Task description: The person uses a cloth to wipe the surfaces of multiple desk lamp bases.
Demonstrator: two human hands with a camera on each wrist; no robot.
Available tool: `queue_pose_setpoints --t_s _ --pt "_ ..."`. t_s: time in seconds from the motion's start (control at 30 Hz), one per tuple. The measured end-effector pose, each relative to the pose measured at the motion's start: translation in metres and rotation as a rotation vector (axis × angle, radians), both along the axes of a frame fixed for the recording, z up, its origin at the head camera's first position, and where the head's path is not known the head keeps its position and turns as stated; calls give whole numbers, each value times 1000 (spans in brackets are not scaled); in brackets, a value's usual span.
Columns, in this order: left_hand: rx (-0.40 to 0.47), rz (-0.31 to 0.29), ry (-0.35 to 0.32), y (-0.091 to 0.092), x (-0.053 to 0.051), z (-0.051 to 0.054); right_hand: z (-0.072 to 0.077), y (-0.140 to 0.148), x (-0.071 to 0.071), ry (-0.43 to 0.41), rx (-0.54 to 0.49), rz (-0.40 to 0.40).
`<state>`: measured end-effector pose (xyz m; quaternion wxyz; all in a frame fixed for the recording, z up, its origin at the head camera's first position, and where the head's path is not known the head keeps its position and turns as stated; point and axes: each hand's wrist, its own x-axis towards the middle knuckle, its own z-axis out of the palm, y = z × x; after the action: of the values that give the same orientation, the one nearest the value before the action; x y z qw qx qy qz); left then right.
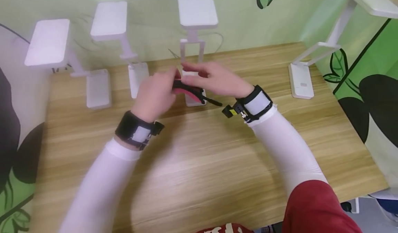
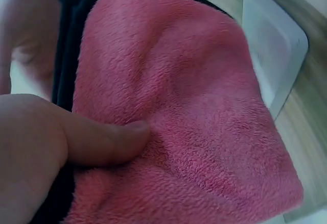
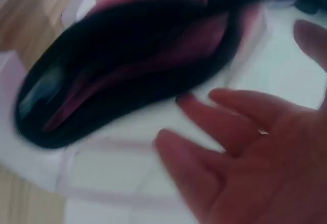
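Above the middle of the table, my left hand (image 1: 157,93) pinches a small pink plush pouch (image 1: 192,94) with black edging. In the left wrist view, the thumb presses into the fuzzy pink side (image 2: 179,81) while the black edge runs beside it. The right wrist view shows the pouch's black-rimmed mouth (image 3: 138,81) gaping, blurred, with pink inside. A black cord or strap (image 1: 212,102) sticks out to the right. Beside the pouch is my right hand (image 1: 217,77), its fingers loosely bent and apart from the pouch in the right wrist view.
White desk lamps stand along the back of the wooden table (image 1: 199,164): two at left (image 1: 98,89) (image 1: 138,77), one behind the hands (image 1: 197,8), one at right (image 1: 301,81). A pale green wall (image 1: 149,22) rises behind them. Thin cables show near the wall.
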<state>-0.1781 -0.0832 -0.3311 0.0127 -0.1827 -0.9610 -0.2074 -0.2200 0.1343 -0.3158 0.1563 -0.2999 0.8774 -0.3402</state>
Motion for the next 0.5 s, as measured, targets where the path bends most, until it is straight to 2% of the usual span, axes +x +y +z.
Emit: queue_pose_setpoints --t_s 0.1,0.17,0.37,0.5 --pt "-15 -35 21 6 -1 -3 2 -15 13 14 67 55" --pt "-16 -43 36 9 0 -3 -1 -22 17 33 94 54" --pt "5 -38 52 7 4 -5 -16 -33 17 3 85 1" --pt "30 -59 67 6 6 -7 -27 -39 17 41 81 -33"
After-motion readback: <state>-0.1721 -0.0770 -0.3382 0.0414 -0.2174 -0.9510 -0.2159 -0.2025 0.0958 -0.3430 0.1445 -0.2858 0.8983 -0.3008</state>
